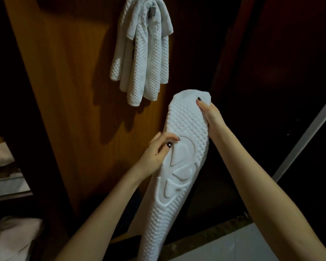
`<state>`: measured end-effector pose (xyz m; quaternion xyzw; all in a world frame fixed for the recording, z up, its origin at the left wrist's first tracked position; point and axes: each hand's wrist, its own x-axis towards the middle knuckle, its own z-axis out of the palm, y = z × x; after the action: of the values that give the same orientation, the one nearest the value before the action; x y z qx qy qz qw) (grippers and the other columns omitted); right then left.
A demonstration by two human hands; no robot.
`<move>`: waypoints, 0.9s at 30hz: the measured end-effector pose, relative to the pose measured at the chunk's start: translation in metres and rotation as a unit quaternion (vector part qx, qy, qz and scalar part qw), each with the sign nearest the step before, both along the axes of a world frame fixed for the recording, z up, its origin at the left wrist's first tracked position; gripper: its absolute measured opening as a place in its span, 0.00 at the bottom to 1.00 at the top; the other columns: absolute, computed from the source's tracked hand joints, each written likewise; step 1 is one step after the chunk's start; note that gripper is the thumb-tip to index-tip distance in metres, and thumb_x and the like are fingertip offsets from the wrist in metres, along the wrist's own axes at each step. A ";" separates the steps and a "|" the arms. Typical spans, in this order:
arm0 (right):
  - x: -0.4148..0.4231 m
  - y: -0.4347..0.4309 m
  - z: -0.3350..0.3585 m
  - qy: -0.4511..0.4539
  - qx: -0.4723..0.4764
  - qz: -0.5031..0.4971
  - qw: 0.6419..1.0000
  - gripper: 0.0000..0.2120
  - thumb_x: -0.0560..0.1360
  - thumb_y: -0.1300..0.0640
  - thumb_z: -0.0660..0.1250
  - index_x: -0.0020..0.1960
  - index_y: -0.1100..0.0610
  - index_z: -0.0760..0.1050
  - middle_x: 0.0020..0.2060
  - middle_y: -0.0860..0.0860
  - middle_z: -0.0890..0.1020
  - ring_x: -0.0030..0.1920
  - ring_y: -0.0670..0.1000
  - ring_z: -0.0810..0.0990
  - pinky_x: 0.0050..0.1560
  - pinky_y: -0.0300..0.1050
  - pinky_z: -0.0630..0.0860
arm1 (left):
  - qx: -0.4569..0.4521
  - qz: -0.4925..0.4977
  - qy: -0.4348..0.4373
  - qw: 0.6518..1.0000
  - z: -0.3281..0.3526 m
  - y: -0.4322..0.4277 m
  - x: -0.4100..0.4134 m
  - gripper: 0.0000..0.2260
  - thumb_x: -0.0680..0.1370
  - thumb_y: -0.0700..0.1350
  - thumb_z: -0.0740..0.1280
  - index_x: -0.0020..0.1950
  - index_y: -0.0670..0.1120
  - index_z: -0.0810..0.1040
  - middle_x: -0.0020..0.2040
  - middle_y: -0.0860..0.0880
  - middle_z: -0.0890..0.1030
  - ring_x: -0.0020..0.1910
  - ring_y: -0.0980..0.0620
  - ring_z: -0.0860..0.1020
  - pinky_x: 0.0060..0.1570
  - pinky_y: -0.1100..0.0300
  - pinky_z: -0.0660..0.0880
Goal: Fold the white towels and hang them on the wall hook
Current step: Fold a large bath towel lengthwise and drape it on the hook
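One white towel [179, 178] in two closed grips, left hand [154, 153] mid-edge, right hand [212, 114] at top

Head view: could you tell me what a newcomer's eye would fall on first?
A long white towel at centre, the right hand gripping its top and the left hand pinching its side. Above, folded towels hang from a hook on the wooden panel.
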<state>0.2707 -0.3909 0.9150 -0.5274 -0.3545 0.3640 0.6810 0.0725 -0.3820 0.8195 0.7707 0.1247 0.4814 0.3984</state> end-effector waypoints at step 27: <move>-0.001 -0.034 -0.008 0.099 0.036 0.116 0.988 0.19 0.79 0.57 0.63 0.67 0.63 0.73 0.54 0.58 0.83 0.56 0.57 0.82 0.54 0.51 0.81 | -0.129 0.071 -0.033 0.989 -0.017 0.016 -0.009 0.05 0.77 0.41 0.67 0.48 0.51 0.76 0.47 0.52 0.81 0.49 0.59 0.79 0.49 0.61 0.74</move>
<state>0.2697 -0.4250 0.9074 -0.4190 -0.3573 0.4778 0.6845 0.0638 -0.3660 0.8026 0.6860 0.2271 0.5131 0.4631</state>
